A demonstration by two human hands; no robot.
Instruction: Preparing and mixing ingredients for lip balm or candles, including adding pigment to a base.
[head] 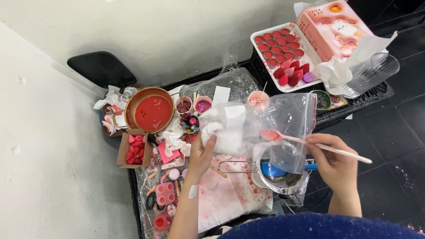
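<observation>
**A:** Seen from above: your left hand is clamped on the lower left of a clear plastic zip bag of white flakes, fingers pinching the film closed around the lump. Your right hand is closed around a long wooden spoon, its pink-stained bowl poking into the bag's open side. The bag hangs tilted over a small steel pot with a blue handle and a wire arm.

**B:** What could go wrong for you there?

**A:** In my judgement, the thin, slack film is the weak point. If your left grip slips, or the spoon drags the bag's mouth down, flakes could spill past the pot's round rim onto the crinkled foil and the pink-smeared paper below. The bag's corner also sags close to the pot; if that pot is hot, the plastic could soften against the metal.

**B:** And around you?

**A:** To your left sits a round copper-coloured pan of glossy red wax, a cardboard box of red moulded pieces and a pink silicone mould. Farther off, a white tray holds rows of small red-filled cups beside a pink carton and a ribbed clear tumbler.
</observation>
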